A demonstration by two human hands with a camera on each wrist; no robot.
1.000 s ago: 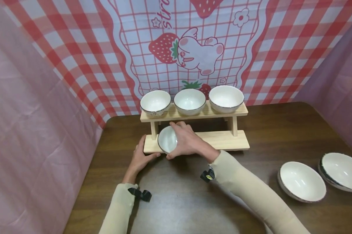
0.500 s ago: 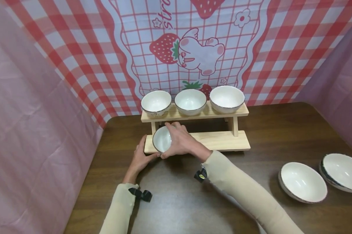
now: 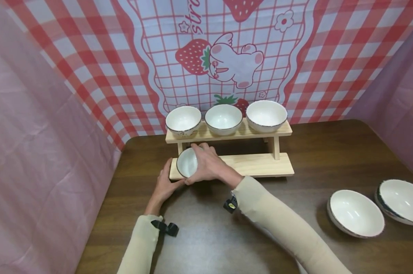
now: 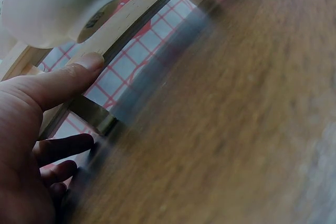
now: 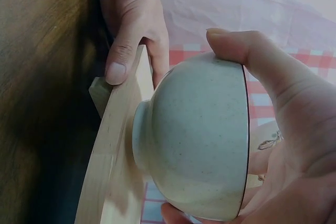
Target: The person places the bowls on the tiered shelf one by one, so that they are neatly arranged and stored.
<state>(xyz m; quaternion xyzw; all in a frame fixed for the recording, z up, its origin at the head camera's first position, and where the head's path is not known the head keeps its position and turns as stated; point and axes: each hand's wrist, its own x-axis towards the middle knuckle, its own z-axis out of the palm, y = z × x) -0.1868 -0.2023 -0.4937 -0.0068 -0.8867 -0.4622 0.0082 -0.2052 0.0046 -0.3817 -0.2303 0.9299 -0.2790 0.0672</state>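
Note:
A small white bowl [image 3: 186, 163] with a dark rim sits at the left end of the stand's lower shelf. My right hand [image 3: 208, 164] holds it, thumb on the near side and fingers at the far side. In the right wrist view the foot of the bowl [image 5: 197, 129] meets the board. My left hand [image 3: 164, 185] grips the left end of the two-tier wooden stand [image 3: 251, 164], the thumb on the front edge. Three white bowls line the upper tier: left [image 3: 183, 120], middle [image 3: 223, 118] and right [image 3: 266, 115].
Two larger white bowls, one nearer [image 3: 355, 213] and one farther right [image 3: 403, 201], stand on the brown wooden table [image 3: 206, 236]. Behind the stand hangs a red checked cloth [image 3: 117, 68] with strawberries; pink cloth [image 3: 38, 152] hangs at the left side.
My right hand has moved the bowl leftward along the lower shelf, up close to my left hand. The left hand has kept its place at the stand's end.

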